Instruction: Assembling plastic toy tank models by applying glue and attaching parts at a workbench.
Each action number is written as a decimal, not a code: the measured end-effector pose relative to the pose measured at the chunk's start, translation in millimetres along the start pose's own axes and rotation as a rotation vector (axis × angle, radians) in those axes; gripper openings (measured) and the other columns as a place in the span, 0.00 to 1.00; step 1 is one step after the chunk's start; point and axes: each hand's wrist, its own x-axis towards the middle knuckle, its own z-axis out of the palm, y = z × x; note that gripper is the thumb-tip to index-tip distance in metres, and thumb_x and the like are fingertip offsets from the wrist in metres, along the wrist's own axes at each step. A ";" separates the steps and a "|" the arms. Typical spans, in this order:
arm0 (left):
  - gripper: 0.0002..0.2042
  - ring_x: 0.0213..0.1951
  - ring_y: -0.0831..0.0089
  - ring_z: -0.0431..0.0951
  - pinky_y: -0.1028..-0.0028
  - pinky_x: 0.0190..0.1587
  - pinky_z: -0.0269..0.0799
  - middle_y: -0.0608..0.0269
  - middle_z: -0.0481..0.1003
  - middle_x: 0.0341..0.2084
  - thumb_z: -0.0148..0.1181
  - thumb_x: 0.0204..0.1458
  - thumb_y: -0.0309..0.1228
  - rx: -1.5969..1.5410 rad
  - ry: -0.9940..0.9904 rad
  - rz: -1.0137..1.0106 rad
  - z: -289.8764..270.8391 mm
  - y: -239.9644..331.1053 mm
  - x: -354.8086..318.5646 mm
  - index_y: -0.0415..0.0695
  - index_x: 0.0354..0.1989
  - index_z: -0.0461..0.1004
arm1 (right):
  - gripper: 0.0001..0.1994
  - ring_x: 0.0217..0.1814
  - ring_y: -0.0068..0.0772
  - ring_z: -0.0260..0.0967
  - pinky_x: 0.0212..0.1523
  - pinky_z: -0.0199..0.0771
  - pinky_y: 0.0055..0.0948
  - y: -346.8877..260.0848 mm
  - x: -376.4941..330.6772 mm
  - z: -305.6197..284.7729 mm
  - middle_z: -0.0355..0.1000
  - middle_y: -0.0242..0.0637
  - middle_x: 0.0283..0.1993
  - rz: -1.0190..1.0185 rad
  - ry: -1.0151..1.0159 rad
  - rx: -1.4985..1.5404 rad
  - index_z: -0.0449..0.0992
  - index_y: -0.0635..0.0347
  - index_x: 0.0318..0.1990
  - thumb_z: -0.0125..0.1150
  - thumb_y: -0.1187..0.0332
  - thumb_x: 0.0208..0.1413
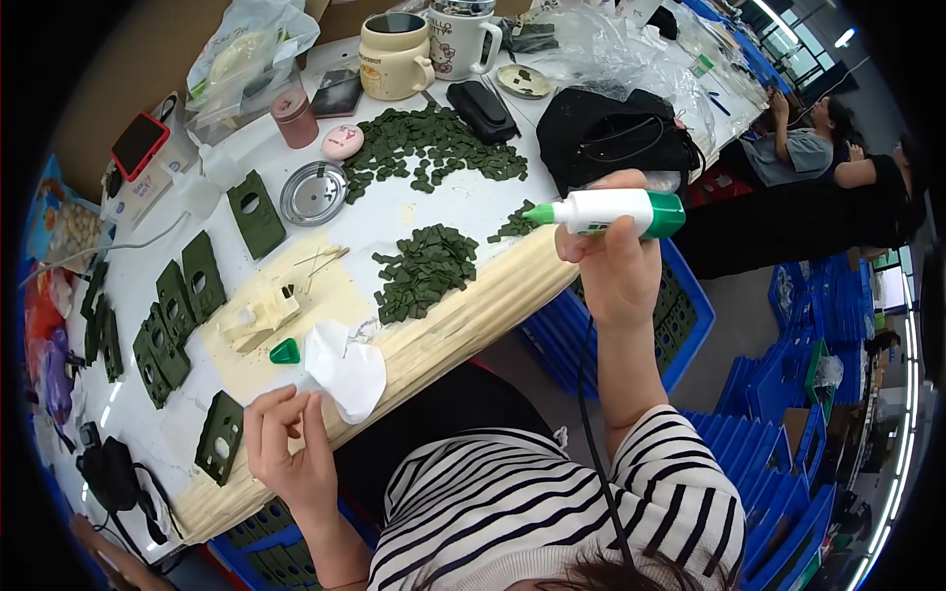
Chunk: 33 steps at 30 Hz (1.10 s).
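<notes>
My right hand is raised over the table's front edge, its fingers wrapped round a white glue bottle with a green nozzle and green base. The nozzle points left. My left hand is low at the front edge with fingers curled and thumb close to them; anything small between them cannot be made out. Just beyond its fingertips lies a crumpled white tissue. A green cap stands beside the tissue. Left of that hand is a dark green plate with a round hole.
Piles of small dark green pieces lie across the table. More green plates line its left side. A cream block, a round metal lid, mugs and a black bag stand farther back. Blue crates sit below right; other people are beyond.
</notes>
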 end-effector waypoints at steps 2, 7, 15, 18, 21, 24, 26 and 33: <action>0.03 0.25 0.74 0.69 0.79 0.25 0.61 0.58 0.73 0.28 0.64 0.45 0.20 -0.029 -0.001 0.121 -4.3 4.1 -1.3 0.38 0.26 0.75 | 0.18 0.32 0.26 0.69 0.34 0.71 0.26 -0.6 -9.1 -7.0 0.72 0.39 0.36 0.008 0.098 0.196 0.67 0.65 0.46 0.63 0.64 0.54; 0.08 0.23 0.74 0.70 0.80 0.24 0.66 0.57 0.74 0.27 0.66 0.42 0.19 -0.313 -0.185 0.177 8.8 31.0 -8.5 0.38 0.31 0.75 | 0.23 0.33 0.28 0.72 0.35 0.73 0.26 5.4 -31.2 18.2 0.71 0.40 0.35 0.070 -0.012 0.072 0.64 0.68 0.45 0.65 0.58 0.53; 0.18 0.24 0.69 0.73 0.74 0.28 0.72 0.61 0.75 0.29 0.69 0.41 0.26 -0.661 -0.950 0.511 37.3 69.0 -16.2 0.43 0.44 0.76 | 0.23 0.28 0.25 0.65 0.28 0.62 0.24 -10.2 -33.1 -8.0 0.69 0.35 0.31 -0.131 0.163 0.037 0.62 0.60 0.44 0.60 0.52 0.55; 0.19 0.25 0.68 0.73 0.72 0.28 0.72 0.63 0.73 0.27 0.65 0.46 0.29 -0.790 -1.087 0.607 53.5 94.6 -24.8 0.45 0.49 0.74 | 0.14 0.27 0.22 0.56 0.30 0.54 0.24 -31.2 -34.0 -46.7 0.66 0.32 0.29 -0.251 0.306 0.381 0.66 0.58 0.43 0.51 0.56 0.61; 0.19 0.26 0.68 0.74 0.71 0.27 0.72 0.63 0.72 0.26 0.62 0.49 0.30 -0.870 -1.169 0.769 66.6 121.0 -30.7 0.44 0.51 0.72 | 0.10 0.25 0.22 0.56 0.28 0.53 0.24 -48.6 -50.8 -91.4 0.63 0.29 0.25 -0.273 0.489 0.375 0.69 0.58 0.37 0.52 0.61 0.60; 0.19 0.27 0.68 0.74 0.71 0.27 0.72 0.62 0.71 0.25 0.61 0.50 0.30 -1.011 -1.124 0.861 82.7 141.6 -44.3 0.44 0.52 0.72 | 0.08 0.23 0.21 0.55 0.27 0.53 0.23 -44.7 -93.9 -146.1 0.62 0.29 0.23 -0.263 0.589 0.235 0.69 0.57 0.35 0.52 0.63 0.60; 0.20 0.27 0.68 0.74 0.72 0.27 0.72 0.62 0.71 0.26 0.61 0.49 0.28 -1.081 -1.041 0.850 90.3 156.9 -50.4 0.43 0.52 0.71 | 0.05 0.20 0.20 0.55 0.23 0.53 0.22 -29.2 -137.9 -172.4 0.63 0.29 0.24 -0.190 0.852 0.036 0.66 0.55 0.33 0.52 0.66 0.58; 0.21 0.30 0.64 0.75 0.71 0.29 0.73 0.60 0.74 0.29 0.58 0.52 0.31 -1.155 -0.999 1.134 105.5 239.0 -54.2 0.34 0.52 0.68 | 0.11 0.23 0.22 0.57 0.26 0.56 0.23 30.6 -215.2 -74.0 0.62 0.31 0.22 0.124 0.444 -0.472 0.67 0.61 0.25 0.65 0.68 0.42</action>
